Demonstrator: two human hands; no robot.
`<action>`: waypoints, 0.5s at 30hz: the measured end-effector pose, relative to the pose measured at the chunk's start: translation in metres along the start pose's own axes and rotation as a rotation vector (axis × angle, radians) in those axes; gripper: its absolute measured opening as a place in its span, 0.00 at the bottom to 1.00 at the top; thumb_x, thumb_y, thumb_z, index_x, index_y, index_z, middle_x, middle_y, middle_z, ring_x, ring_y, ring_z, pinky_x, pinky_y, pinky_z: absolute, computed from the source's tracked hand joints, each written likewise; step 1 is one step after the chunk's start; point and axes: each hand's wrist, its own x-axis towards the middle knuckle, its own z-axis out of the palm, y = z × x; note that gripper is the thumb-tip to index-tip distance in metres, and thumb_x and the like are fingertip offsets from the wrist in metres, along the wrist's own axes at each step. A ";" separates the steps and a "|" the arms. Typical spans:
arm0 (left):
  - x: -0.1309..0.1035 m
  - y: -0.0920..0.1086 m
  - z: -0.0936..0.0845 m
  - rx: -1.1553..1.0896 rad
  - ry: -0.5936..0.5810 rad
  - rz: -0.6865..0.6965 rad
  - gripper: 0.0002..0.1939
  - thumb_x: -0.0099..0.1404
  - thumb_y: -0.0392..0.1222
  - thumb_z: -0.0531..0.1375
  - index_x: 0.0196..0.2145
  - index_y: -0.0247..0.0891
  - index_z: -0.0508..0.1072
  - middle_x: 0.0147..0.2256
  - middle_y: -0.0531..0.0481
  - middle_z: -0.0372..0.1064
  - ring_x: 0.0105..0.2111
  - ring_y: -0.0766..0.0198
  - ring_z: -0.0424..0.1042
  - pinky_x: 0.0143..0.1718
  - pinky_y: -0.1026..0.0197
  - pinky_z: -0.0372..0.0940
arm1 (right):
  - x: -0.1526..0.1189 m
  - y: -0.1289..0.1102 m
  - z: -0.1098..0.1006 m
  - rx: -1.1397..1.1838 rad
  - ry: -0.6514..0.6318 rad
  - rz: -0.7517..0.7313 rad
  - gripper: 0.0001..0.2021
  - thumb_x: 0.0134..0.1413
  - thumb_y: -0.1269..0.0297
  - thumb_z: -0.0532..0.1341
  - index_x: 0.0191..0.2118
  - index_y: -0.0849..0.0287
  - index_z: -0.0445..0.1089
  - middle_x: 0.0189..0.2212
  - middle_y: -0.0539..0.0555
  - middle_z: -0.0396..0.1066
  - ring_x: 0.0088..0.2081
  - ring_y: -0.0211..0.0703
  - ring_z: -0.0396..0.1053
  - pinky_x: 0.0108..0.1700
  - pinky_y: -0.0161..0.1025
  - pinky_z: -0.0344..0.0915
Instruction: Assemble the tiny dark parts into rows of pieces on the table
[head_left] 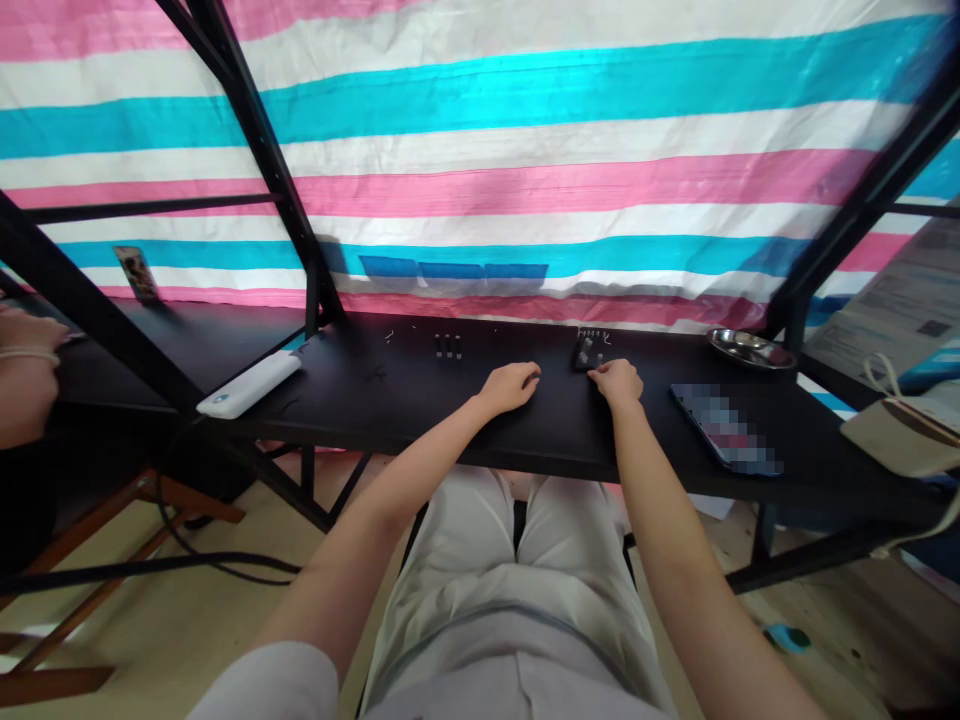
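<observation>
My left hand (511, 387) rests on the black table with its fingers curled in; whatever they hold, if anything, is hidden. At the near right corner of a small black case (580, 357), my right hand (619, 384) has thumb and fingers pinched together. What lies in that pinch is too small to tell. Small pale pieces (587, 350) sit in or on the case, and several thin whitish bits (594, 335) lie along its far edge. Left of my hands, three short dark cylinders with silvery ends (448, 346) are lined up side by side.
A shiny metal dish (750, 350) is at the back right, with a phone-like slab (720, 428), its face pixelated, nearer me. A beige bag (904, 435) hangs over the right end. At left are a white power strip (251, 385), black frame posts and another person's arm (26, 370).
</observation>
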 end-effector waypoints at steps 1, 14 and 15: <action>0.005 0.004 0.002 0.025 -0.029 0.029 0.13 0.64 0.42 0.52 0.44 0.41 0.71 0.39 0.50 0.72 0.39 0.63 0.70 0.41 0.63 0.64 | 0.001 0.002 -0.001 0.000 -0.001 0.007 0.13 0.48 0.58 0.63 0.40 0.55 0.76 0.41 0.59 0.73 0.45 0.50 0.71 0.46 0.43 0.64; 0.077 0.068 0.051 0.107 -0.199 -0.210 0.14 0.66 0.39 0.52 0.46 0.35 0.72 0.47 0.38 0.64 0.46 0.52 0.68 0.43 0.55 0.65 | 0.002 0.003 0.003 0.042 0.020 -0.038 0.14 0.51 0.62 0.60 0.44 0.56 0.75 0.44 0.60 0.73 0.47 0.50 0.69 0.47 0.43 0.64; 0.080 0.070 0.051 0.114 -0.214 -0.222 0.13 0.66 0.39 0.52 0.44 0.34 0.72 0.47 0.38 0.64 0.47 0.52 0.68 0.44 0.55 0.65 | 0.001 0.003 0.002 0.041 0.017 -0.043 0.14 0.51 0.62 0.60 0.44 0.56 0.75 0.44 0.59 0.73 0.47 0.50 0.69 0.48 0.43 0.63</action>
